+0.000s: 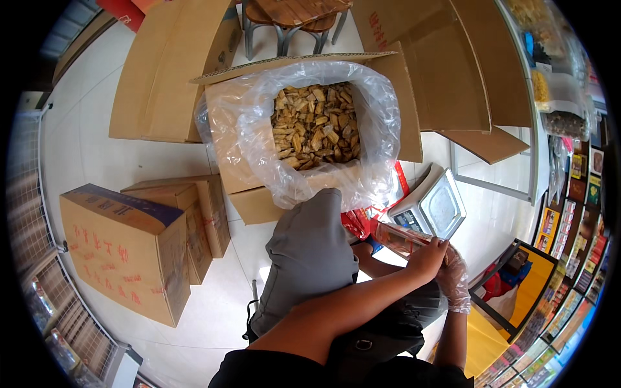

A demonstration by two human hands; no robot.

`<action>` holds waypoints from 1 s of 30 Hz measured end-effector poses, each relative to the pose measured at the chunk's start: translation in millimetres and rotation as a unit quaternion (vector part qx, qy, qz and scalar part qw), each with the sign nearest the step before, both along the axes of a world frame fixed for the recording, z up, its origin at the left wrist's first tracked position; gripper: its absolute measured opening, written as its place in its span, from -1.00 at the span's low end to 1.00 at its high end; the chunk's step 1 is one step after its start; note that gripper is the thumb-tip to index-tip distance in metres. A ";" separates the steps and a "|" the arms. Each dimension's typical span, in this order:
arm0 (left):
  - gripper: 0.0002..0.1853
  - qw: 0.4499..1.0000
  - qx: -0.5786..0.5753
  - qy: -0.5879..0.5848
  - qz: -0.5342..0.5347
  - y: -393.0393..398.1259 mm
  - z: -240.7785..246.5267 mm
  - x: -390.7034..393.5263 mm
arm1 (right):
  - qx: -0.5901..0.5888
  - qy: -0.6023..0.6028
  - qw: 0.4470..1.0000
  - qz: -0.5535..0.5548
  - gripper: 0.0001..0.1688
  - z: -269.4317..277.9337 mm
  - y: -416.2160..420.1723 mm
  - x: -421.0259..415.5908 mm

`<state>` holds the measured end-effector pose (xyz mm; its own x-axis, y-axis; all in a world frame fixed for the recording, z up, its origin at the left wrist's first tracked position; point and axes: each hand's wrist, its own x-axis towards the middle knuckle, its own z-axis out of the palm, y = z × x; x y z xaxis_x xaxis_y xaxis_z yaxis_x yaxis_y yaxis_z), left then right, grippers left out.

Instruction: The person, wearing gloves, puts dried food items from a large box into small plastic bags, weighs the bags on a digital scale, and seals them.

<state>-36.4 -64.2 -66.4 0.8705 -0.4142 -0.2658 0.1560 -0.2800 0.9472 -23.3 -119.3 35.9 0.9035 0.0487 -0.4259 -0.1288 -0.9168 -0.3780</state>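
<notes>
My left hand [427, 262] is bare and pinches the end of a clear plastic bag with red print [400, 239], over my right thigh. My right hand [453, 281] wears a thin clear plastic glove and grips the same end, right against the left. Brownish contents show through the film near my fingers. Beyond the bag lies a digital weighing scale [442, 201] with a metal pan. Before my knees an open cardboard box [233, 160] is lined with a clear plastic liner [257, 131] and holds brown dried chunks [315, 126].
Red packaging bags [356, 223] lie between the lined box and the scale. Closed cartons [121, 257] stand on the tiled floor at left. Larger cardboard boxes [160, 72] flank the lined box, with wooden stools [296, 14] behind. Shelves of packaged goods [577, 233] line the right side.
</notes>
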 end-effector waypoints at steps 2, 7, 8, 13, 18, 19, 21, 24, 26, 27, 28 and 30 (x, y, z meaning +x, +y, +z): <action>-0.57 0.999 0.026 0.000 -0.032 -3.1 -1.2 1.3 | -0.027 0.063 0.998 -0.013 -0.67 -0.4 -0.5 0.9; -0.64 1.000 0.010 -0.024 0.000 -1.1 3.0 -1.5 | 0.035 0.159 0.986 -0.029 -0.72 3.4 -24.8 9.7; -0.67 0.999 0.007 -0.034 0.035 -2.4 1.4 -3.2 | -0.023 0.145 0.989 0.024 -0.74 5.8 -29.0 15.7; -0.67 0.999 0.018 -0.009 0.041 8.1 2.4 6.1 | -0.184 0.012 0.980 0.070 -0.73 30.2 30.5 84.7; -0.70 0.999 -0.042 -0.028 0.014 -4.8 20.6 0.4 | -0.005 -0.089 0.934 0.345 -0.24 -70.2 143.3 181.4; -0.70 0.998 -0.065 -0.010 0.011 -4.5 18.8 -4.2 | -0.095 -0.006 0.938 0.334 -0.14 -79.8 198.1 189.2; -0.70 0.993 -0.118 0.011 0.000 -10.2 22.1 -8.5 | -0.144 -0.017 0.869 0.473 -0.12 -176.9 226.6 204.7; -0.70 0.982 -0.182 0.040 0.007 -16.0 16.8 -17.8 | -0.207 0.002 0.796 0.569 -0.14 -223.1 280.6 189.7; -0.70 0.976 -0.211 0.056 0.005 -18.6 15.7 -19.1 | -0.217 -0.006 0.766 0.606 -0.17 -246.3 291.9 183.6; -0.70 0.974 -0.220 0.062 0.001 -19.0 15.2 -19.2 | -0.206 0.002 0.760 0.617 -0.19 -267.4 290.7 179.1; -0.70 0.971 -0.226 0.072 0.005 -17.2 12.6 -17.5 | -0.191 0.006 0.752 0.631 -0.20 -274.3 296.8 174.1; -0.70 0.968 -0.235 0.084 0.008 -14.0 9.6 -16.1 | -0.211 0.035 0.761 0.612 -0.24 -278.5 296.1 173.1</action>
